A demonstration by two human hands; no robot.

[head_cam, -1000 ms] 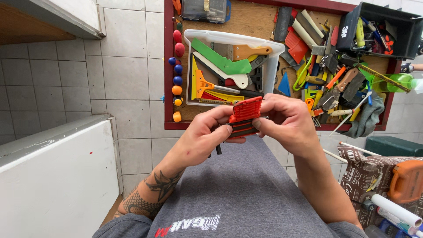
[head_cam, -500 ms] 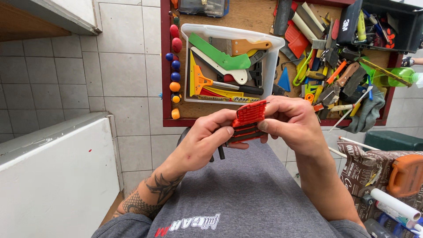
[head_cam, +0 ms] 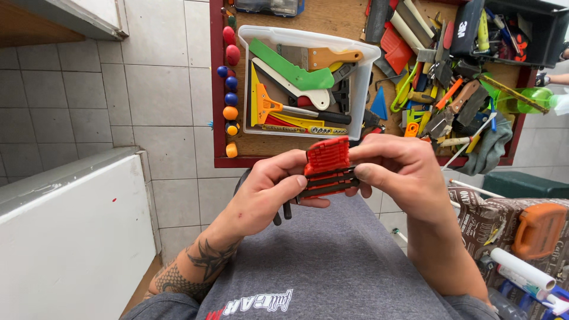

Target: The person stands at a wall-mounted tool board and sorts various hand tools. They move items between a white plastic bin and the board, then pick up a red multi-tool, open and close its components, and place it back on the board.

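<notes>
Both hands hold a small red plastic holder of black hex keys (head_cam: 327,166) in front of my chest, over my grey shirt. My left hand (head_cam: 269,192) grips it from below and the left, with the keys' bent black ends sticking out under the fingers. My right hand (head_cam: 397,169) pinches its right side, thumb along the black keys. Just beyond it stands a clear plastic bin (head_cam: 367,77) with scrapers and squeegees in green, yellow, orange and white.
The bin rests on a wooden tray with a dark red rim (head_cam: 216,95), crowded with hand tools and a row of coloured balls (head_cam: 230,89). A black toolbox (head_cam: 533,29) stands top right. A white cabinet (head_cam: 65,231) is at left; bags and an orange container (head_cam: 539,228) at right.
The hands and the red holder have stayed nearly in place. The view has shifted slightly, and the fingers have adjusted their grip on the holder.
</notes>
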